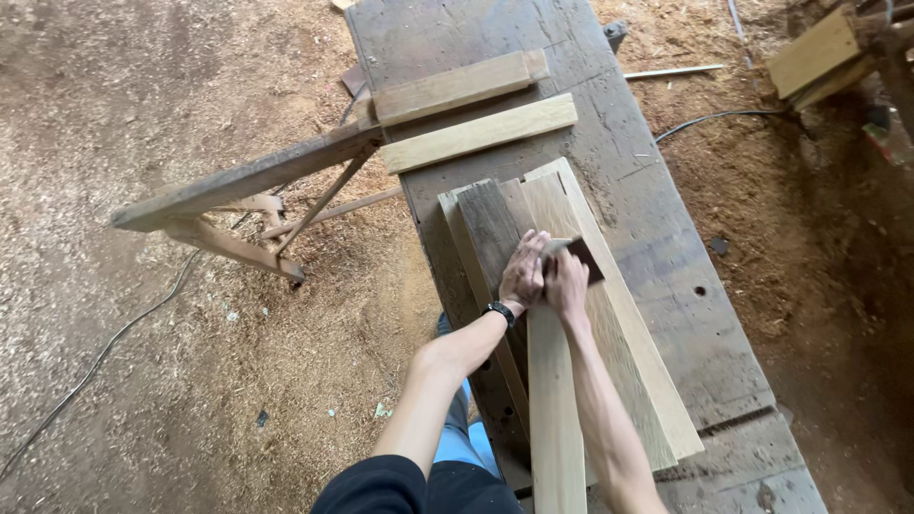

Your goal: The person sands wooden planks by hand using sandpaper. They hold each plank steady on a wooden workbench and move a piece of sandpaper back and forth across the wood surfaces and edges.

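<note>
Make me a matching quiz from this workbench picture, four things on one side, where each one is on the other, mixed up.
Things:
1. dark block
2. black wristwatch
3. two pale boards
4. black cable

Places:
A. on the sawdust floor
B. lying crosswise at the bench's far end
C. under both hands, on the long planks
D. on the left hand's wrist

Pairs: 1-C, 2-D, 3-B, 4-A

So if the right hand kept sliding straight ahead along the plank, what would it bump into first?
Probably the pale board lying crosswise on the workbench. The right hand points up the plank; past its end, that board crosses the line.
</note>
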